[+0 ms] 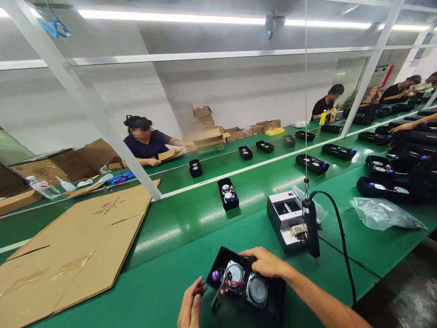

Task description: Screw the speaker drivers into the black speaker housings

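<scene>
A black speaker box [269, 298] with two round silver speakers and coiled red and black wires lies tilted at the bottom centre, its inside facing up. My right hand [266, 262] grips its far edge, fingers bent over the rim. At the box's left end is my left hand [191, 303], its fingers raised and slightly apart from the thumb, holding nothing. Beyond the right hand stands a grey and black screw feeder [288, 218]. A black electric screwdriver [310, 225] hangs beside it on a wire.
A large cardboard sheet [85, 241] covers the left side. Another open speaker box [228, 193] lies on the green belt [184, 214] ahead. A plastic bag [385, 213] and more black boxes are at the right. People sit across the line.
</scene>
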A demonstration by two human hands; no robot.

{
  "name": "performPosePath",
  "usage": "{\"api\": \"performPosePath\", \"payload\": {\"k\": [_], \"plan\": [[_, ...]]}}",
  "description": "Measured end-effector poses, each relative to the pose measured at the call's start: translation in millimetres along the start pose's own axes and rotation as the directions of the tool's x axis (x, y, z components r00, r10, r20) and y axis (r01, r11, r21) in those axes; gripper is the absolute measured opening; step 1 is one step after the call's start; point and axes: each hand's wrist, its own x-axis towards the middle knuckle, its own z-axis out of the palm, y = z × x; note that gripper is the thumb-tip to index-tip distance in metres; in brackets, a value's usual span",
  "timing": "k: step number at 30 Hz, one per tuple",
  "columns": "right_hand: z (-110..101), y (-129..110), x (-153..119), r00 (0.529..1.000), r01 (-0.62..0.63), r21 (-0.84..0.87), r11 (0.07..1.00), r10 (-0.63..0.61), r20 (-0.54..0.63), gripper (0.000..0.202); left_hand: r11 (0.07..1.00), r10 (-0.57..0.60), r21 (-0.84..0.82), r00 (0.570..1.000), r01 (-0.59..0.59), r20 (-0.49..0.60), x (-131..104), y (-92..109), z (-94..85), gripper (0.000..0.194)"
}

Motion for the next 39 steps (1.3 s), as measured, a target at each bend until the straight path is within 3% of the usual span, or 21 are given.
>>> {"api": "performPosePath", "payload": {"k": [2, 4, 8, 10, 12, 14, 16, 19, 21, 23, 25, 26, 28, 30, 32, 34, 36, 39], "plan": [[-17, -8, 14, 0.97, 0.045, -0.286, 0.957, 0.027, 0.243, 0.084, 0.999, 0.032, -0.04, 0.999, -0.031, 0.027, 7, -5, -5.8, 0.069], [-24, -15, 29, 0.921, 0.107, -0.362, 0.926, 0.044, 0.386, 0.076, 0.996, 0.073, -0.059, 0.991, -0.066, 0.109, 10, -7, -1.2, 0.07], [-25, -22, 46, 0.892, 0.137, -0.37, 0.919, 0.047, 0.449, 0.068, 0.993, 0.114, -0.004, 0.948, -0.118, 0.298, 3, -1, 22.6, 0.062], [-28, -22, 38, 0.935, 0.144, -0.381, 0.913, 0.001, 0.356, 0.065, 0.991, 0.109, 0.036, 0.934, -0.129, 0.341, -2, 5, 31.3, 0.057], [-31, -20, 16, 0.979, 0.175, -0.38, 0.908, -0.12, 0.165, 0.061, 0.991, 0.098, 0.054, 0.935, -0.124, 0.34, -7, 9, 35.5, 0.054], [-27, -16, -14, 0.966, 0.234, -0.377, 0.896, -0.258, -0.015, 0.055, 0.992, 0.084, 0.064, 0.94, -0.111, 0.331, -9, 12, 36.7, 0.055], [-10, -8, -45, 0.938, 0.284, -0.387, 0.877, -0.338, -0.078, 0.051, 0.992, 0.08, 0.067, 0.942, -0.107, 0.326, -11, 12, 37.2, 0.058], [41, 8, -76, 0.913, 0.315, -0.425, 0.849, -0.393, -0.109, 0.063, 0.993, 0.086, 0.051, 0.948, -0.107, 0.307, -13, 11, 39.2, 0.059], [82, 19, -81, 0.86, 0.364, -0.479, 0.799, -0.485, -0.155, 0.059, 0.993, 0.096, 0.031, 0.951, -0.109, 0.294, -14, 8, 40.5, 0.056], [112, 25, -78, 0.762, 0.377, -0.507, 0.775, -0.571, -0.306, 0.035, 0.993, 0.103, 0.021, 0.953, -0.114, 0.286, -16, 6, 40.6, 0.054], [127, 24, -74, 0.67, 0.393, -0.457, 0.798, -0.588, -0.452, 0.026, 0.993, 0.099, 0.026, 0.953, -0.111, 0.286, -18, 3, 38.8, 0.054], [128, 21, -73, 0.649, 0.407, -0.4, 0.821, -0.569, -0.506, 0.025, 0.993, 0.097, 0.033, 0.951, -0.111, 0.293, -19, 2, 37.2, 0.054], [120, 14, -72, 0.667, 0.408, -0.235, 0.882, -0.464, -0.583, 0.018, 0.991, 0.109, 0.044, 0.941, -0.129, 0.322, -21, 3, 33.4, 0.059], [104, 8, -72, 0.727, 0.314, -0.018, 0.949, -0.252, -0.639, 0.013, 0.983, 0.159, 0.031, 0.919, -0.182, 0.361, -24, 5, 29.9, 0.065], [83, 4, -71, 0.772, 0.171, 0.181, 0.968, -0.018, -0.635, 0.02, 0.971, 0.216, 0.009, 0.9, -0.237, 0.379, -27, 10, 28.2, 0.068], [61, 2, -69, 0.812, 0.082, 0.289, 0.954, 0.104, -0.574, 0.023, 0.967, 0.225, 0.027, 0.901, -0.252, 0.371, -30, 15, 29.2, 0.059], [40, 1, -67, 0.865, 0.089, 0.283, 0.955, 0.067, -0.498, 0.02, 0.97, 0.192, 0.077, 0.919, -0.232, 0.345, -31, 21, 32.5, 0.047], [19, -2, -69, 0.916, 0.261, 0.047, 0.964, -0.232, -0.328, 0.017, 0.967, 0.183, 0.125, 0.947, -0.222, 0.264, -33, 29, 36.9, 0.036]]}}
